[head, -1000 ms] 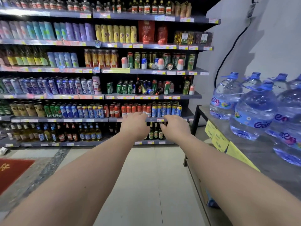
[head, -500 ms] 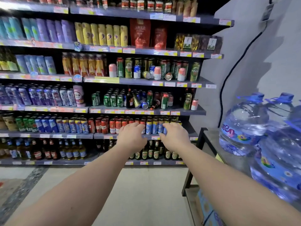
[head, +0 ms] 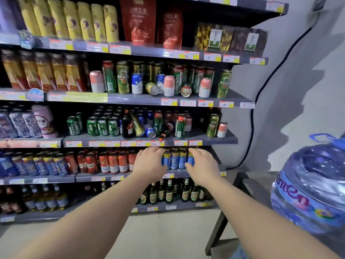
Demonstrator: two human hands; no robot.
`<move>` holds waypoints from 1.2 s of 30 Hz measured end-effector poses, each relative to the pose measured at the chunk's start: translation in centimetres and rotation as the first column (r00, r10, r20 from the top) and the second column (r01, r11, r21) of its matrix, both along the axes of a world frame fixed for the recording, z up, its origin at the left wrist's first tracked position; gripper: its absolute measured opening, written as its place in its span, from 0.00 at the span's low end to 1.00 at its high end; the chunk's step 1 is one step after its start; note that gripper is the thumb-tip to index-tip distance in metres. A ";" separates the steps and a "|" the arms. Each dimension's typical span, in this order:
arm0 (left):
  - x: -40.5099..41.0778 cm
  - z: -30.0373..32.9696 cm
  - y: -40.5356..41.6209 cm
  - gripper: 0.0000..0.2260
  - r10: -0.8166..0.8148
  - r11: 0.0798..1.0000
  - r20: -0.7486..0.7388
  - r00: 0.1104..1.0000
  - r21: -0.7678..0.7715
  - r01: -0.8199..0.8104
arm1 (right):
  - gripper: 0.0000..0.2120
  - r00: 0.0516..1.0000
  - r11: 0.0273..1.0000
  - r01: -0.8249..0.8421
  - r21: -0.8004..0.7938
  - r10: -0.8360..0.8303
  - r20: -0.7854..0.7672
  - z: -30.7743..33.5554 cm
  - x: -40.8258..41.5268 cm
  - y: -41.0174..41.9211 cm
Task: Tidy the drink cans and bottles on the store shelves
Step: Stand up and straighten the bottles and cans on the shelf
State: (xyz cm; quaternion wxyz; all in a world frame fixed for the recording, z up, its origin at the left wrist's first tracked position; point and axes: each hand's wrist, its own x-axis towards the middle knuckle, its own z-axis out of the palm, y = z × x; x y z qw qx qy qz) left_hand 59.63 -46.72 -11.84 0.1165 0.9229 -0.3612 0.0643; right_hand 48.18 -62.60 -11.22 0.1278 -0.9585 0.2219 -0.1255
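Left hand: reaches to the row of blue cans, fingers curled at the row's left end; whether it actually grips a can cannot be told.
Right hand: at the row's right end, thumb and fingers curled round the end can, touching it.
Blue cans: upright on the 2nd shelf from the bottom, right part, between the 2 hands.
Red cans: upright on the same shelf, just left of the left hand.
Shelf above: green cans upright; a blue can on its side, a dark bottle fallen, a gold can tilted.
Next shelf up: a gold can and a red can on their sides among upright ones.
Bottom shelf: green bottles upright below the hands.
Right: water jug on a grey table.
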 end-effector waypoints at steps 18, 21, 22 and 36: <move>19.2 -5.0 -15.1 0.28 0.212 0.976 -0.073 0.975 -0.028 -0.214 | 0.27 0.967 0.968 -0.233 0.092 0.241 -0.085 -5.9 23.6 -17.7; 22.0 -6.5 -16.1 0.27 0.233 0.970 -0.095 0.968 -0.046 -0.238 | 0.26 0.959 0.961 -0.251 0.115 0.263 -0.105 -7.2 26.4 -18.5; 22.9 -6.9 -16.5 0.26 0.228 0.971 -0.101 0.968 -0.051 -0.234 | 0.26 0.958 0.961 -0.251 0.113 0.264 -0.113 -7.5 27.3 -18.8; 33.9 -14.0 -19.6 0.32 0.144 0.990 -0.282 0.949 0.032 -0.140 | 0.26 0.983 0.974 -0.097 0.204 0.126 -0.135 -10.9 35.1 -19.3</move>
